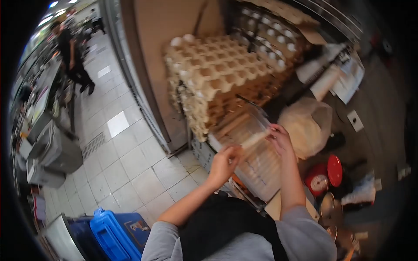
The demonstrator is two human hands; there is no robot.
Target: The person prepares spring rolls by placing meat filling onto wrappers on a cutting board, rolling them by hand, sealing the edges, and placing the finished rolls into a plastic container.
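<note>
Clock directions are read from the middle of the view unless said otherwise. The room looks like a working kitchen. A floor of pale tiles (135, 167) stretches from 7 up to 10 o'clock, with a drain grate (93, 144) and grey bins (63, 148) at 9. A blue lidded bin (109, 232) stands at 7, and another person (69, 54) in dark clothes is at 10, well apart.

The crowded surface carries a stack of cardboard egg trays (217, 65) at 12 o'clock, with two white eggs (183, 40) on its far edge. More eggs (272, 48) sit in trays at 1. A translucent plastic bag (307, 124) with pale contents lies at 3, and a red dial scale (317, 182) is at 4.

The pale roll (256, 139) is suspended between the hands, above a clear plastic container (266, 191). The left hand (225, 163) pinches its 8 o'clock end; the right hand (280, 138) grips its 2 o'clock end with the fingertips. Long pale strips (265, 165) lie side by side in the container, at 6 o'clock from the roll; blur hides their detail.
</note>
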